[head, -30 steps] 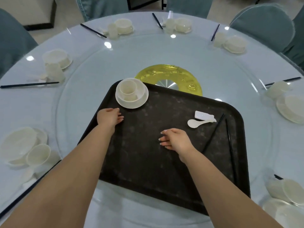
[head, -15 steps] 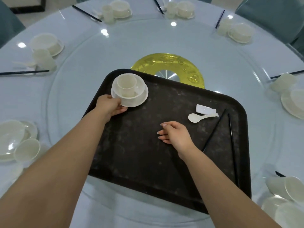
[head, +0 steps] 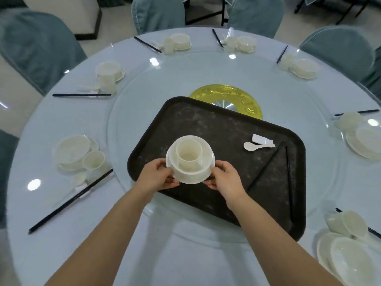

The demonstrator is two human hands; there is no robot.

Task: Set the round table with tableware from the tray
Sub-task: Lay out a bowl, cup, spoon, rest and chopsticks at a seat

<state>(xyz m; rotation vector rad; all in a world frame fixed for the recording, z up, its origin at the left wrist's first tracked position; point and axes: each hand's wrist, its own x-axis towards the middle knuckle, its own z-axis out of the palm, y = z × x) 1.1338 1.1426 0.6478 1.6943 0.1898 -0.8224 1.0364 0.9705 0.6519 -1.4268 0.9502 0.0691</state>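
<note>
Pale blue tabletop rings the dark tray, with settings laid all round except at your own edge. You hold the stacked cup, bowl and plate set over the tray's near left, left hand curled at its 9 o'clock, right hand at 3. The bare place lies toward 6 o'clock, equally near both hands.

Teal-covered chairs ring table — pale floor beyond.
</note>
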